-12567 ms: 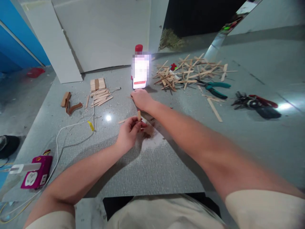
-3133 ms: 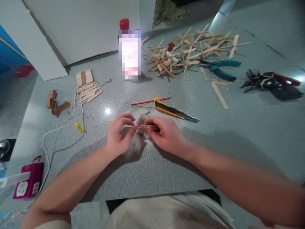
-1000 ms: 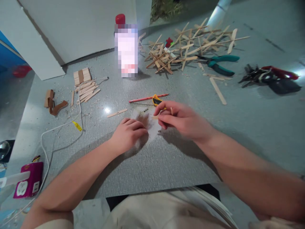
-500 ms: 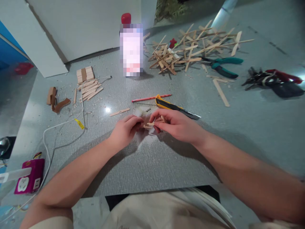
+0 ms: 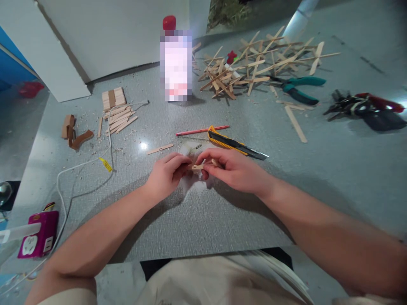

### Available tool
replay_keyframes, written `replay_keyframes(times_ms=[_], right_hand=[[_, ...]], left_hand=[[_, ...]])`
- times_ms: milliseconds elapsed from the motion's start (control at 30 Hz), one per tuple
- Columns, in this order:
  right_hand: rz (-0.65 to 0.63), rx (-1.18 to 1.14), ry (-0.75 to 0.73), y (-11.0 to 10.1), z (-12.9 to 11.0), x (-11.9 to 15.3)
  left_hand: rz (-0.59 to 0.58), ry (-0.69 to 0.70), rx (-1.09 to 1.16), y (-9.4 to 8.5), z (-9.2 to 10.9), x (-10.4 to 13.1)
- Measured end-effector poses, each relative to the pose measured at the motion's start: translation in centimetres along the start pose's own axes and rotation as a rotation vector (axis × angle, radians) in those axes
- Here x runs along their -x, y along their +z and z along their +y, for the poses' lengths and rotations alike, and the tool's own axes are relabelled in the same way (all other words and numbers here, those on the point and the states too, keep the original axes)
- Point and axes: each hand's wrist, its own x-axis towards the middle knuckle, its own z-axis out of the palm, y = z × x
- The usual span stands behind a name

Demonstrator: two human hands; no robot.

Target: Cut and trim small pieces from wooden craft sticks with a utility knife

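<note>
Back from the table's near edge [image 5: 203, 249], the left hand [image 5: 165, 171] and right hand [image 5: 233, 168] pinch wooden pieces [image 5: 197, 167] — probably light, stiff, snappable — best held by the flats.

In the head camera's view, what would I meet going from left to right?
Purple plastic power socket block, crumpled brown paper strip, brown-banded bundle of pale wooden sticks, small pale wooden piece held in the fingers, yellow-and-black utility knife, teal-handled pliers, blurred dark bunch of what look like keys.
</note>
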Motion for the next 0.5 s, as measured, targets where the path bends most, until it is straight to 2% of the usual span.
replay_keyframes(times_ms=[100, 267, 500], right_hand=[[-0.013, -0.025, 0.005, 0.1, 0.06, 0.07], [0.033, -0.02, -0.021, 0.22, 0.19, 0.06], [0.009, -0.145, 0.001, 0.32, 0.27, -0.01]], left_hand=[[0.006, 0.005, 0.003, -0.03, 0.19, -0.01], [0.02, 0.004, 0.006, -0.04, 0.33, 0.04], [0.04, 0.029, 0.034, 0.29, 0.17, 0.12]])
